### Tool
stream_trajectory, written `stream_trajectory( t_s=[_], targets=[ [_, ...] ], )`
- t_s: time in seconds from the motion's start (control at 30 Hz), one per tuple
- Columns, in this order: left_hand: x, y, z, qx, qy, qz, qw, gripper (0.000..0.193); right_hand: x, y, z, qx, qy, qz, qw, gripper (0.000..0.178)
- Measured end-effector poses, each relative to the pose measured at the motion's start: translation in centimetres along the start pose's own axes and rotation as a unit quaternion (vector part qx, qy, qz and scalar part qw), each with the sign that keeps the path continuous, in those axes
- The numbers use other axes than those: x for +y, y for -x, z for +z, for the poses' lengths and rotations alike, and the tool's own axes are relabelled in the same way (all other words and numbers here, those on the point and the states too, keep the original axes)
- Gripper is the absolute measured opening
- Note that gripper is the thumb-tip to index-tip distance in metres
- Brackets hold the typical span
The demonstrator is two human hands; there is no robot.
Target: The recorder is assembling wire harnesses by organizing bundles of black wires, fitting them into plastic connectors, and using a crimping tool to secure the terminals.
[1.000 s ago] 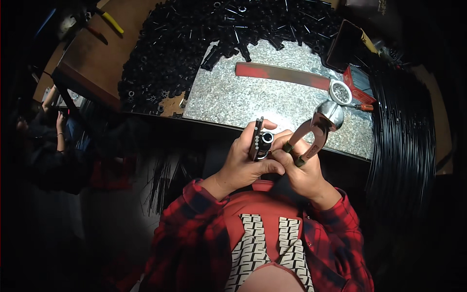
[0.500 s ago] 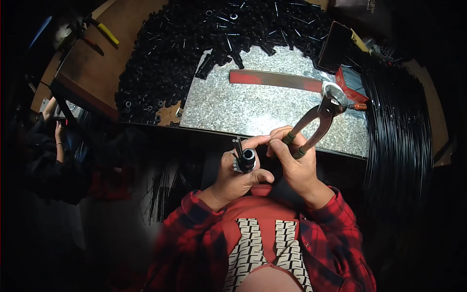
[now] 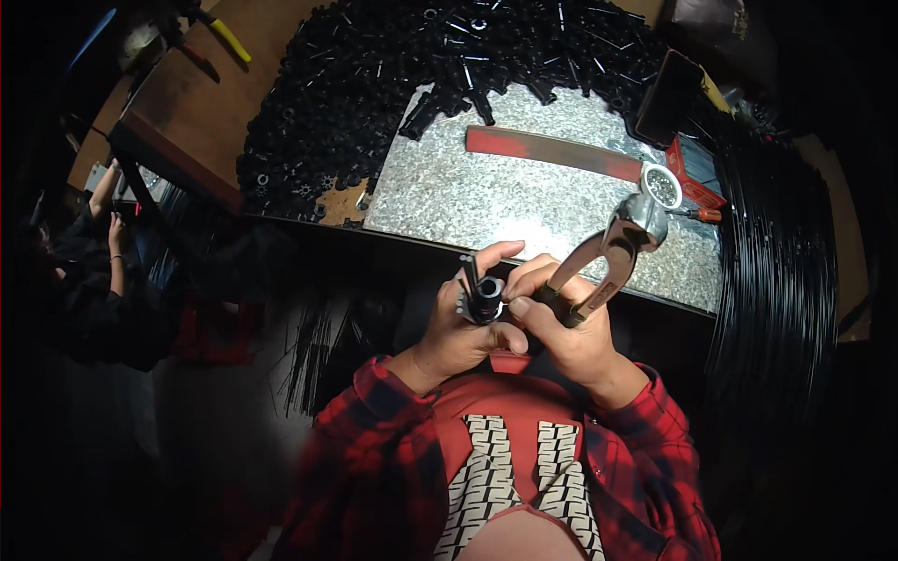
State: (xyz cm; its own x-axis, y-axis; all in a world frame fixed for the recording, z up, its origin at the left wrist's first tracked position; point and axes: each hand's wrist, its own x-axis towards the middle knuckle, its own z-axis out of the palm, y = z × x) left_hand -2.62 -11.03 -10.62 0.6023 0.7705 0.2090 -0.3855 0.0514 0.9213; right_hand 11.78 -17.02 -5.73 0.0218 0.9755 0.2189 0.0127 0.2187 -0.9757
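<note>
My left hand point(image 3: 447, 329) is wrapped round a black tubular part point(image 3: 488, 288), its round open end facing up. Thin black rods point(image 3: 469, 270) stand up beside the tube's mouth. Against the right side of this part, the thumb and fingertips of my right hand point(image 3: 572, 348) pinch together; anything tiny between them is hidden. That same hand also keeps a pair of pincers point(image 3: 629, 234) in its palm, dark handle grips down and metal head pointing up and away over the table edge. The left index finger is stretched out above the tube.
A speckled grey board point(image 3: 440, 206) covers the bench. On it lie a red-brown flat bar point(image 3: 552, 154) and a small round dish point(image 3: 661, 186). Black parts point(image 3: 346, 93) are heaped behind; long black rods point(image 3: 772, 243) hang at right. Another person's arm point(image 3: 116, 252) shows far left.
My right fingertips have come down from beyond the left index finger to the tube's side. The pincers' head has lowered off the dish. The whole view has shifted slightly.
</note>
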Motion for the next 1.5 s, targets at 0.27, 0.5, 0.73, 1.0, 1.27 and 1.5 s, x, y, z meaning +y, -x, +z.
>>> stream_trajectory(
  t_s=[0.27,0.5,0.73,1.0,1.27,1.5],
  targets=[
    [0.0,0.2,-0.7,0.001,-0.022,-0.035,0.999,0.100,0.2,-0.3,0.5,-0.011,0.038,-0.002,0.999,0.006],
    [0.1,0.3,-1.1,0.001,-0.034,-0.031,0.999,0.099,0.6,-0.4,0.6,-0.027,0.065,-0.036,0.997,0.007],
    [1.2,-0.2,-1.2,-0.032,0.086,-0.070,0.993,0.101,0.6,-0.9,0.9,-0.019,0.103,-0.064,0.992,0.004],
    [1.2,-0.2,-4.2,-0.064,0.060,-0.056,0.995,0.107,-0.9,-0.4,-1.5,-0.099,0.217,0.064,0.969,0.032],
    [1.5,0.1,-5.9,-0.061,0.052,-0.060,0.995,0.090,-3.6,2.3,-4.9,-0.148,0.520,-0.061,0.839,0.078],
    [1.8,-0.5,-4.2,-0.079,0.107,-0.082,0.988,0.065,-3.0,2.8,-4.1,-0.132,0.568,-0.106,0.806,0.076]
  ],
)
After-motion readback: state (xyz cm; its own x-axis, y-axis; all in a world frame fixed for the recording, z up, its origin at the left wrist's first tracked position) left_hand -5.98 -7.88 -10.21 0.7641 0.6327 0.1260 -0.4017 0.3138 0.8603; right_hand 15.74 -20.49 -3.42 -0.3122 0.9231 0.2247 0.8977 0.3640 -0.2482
